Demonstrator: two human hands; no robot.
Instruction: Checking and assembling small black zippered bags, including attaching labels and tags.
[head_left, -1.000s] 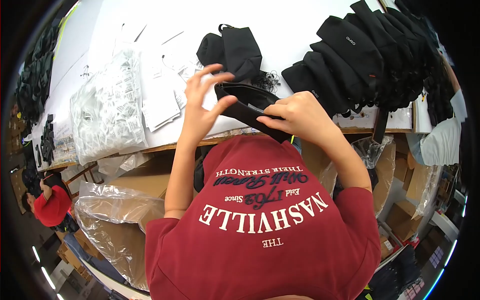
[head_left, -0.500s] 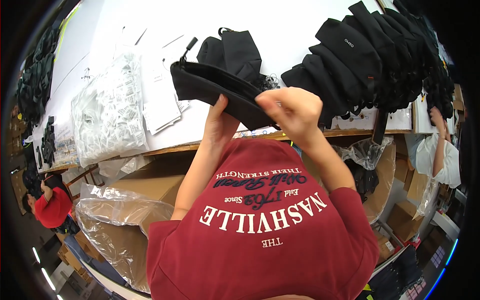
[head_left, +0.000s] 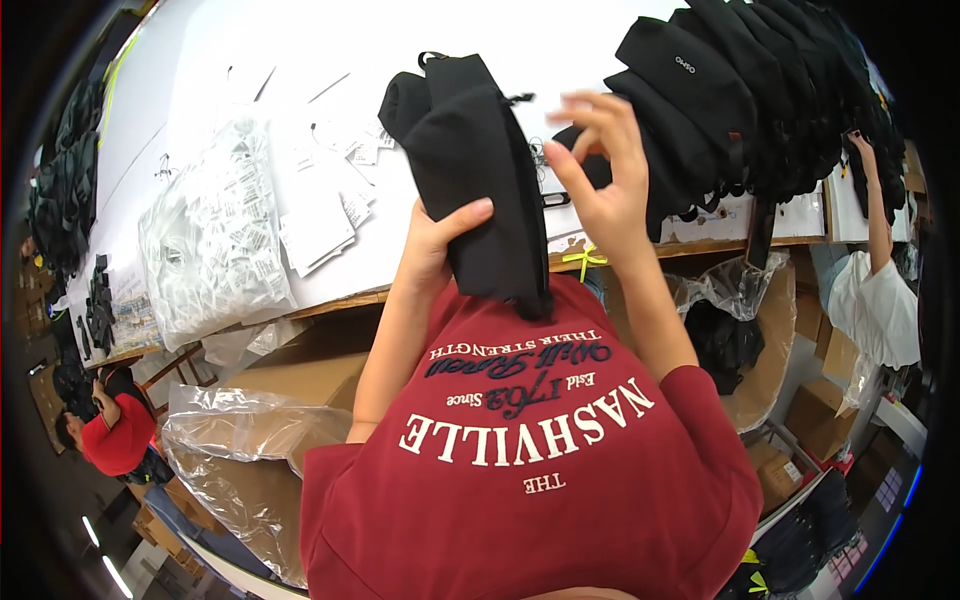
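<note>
My left hand (head_left: 438,240) is closed round a black fabric pouch (head_left: 480,160), with the thumb lying across its front. The pouch stands lengthwise over the table's near edge, its zip side toward the right and its lower end against my shirt. A small dark tab sticks out near its upper right. To the right of it, apart from the pouch, my right hand (head_left: 612,180) is raised with fingers spread and slightly blurred, holding nothing. Behind the pouch lies another black fabric piece (head_left: 455,72) with a small loop, partly covered.
On the white table (head_left: 230,40) lie a clear bag of white tags (head_left: 215,225), loose white cards (head_left: 315,235) and, to the right, a row of black bags (head_left: 710,90). Cardboard boxes with plastic liners (head_left: 240,450) stand below the edge. Other people work at both sides.
The pouch has turned from lying crosswise with its zip mouth gaping to pointing lengthwise. My right hand has let go of it and lifted away, fingers now spread.
</note>
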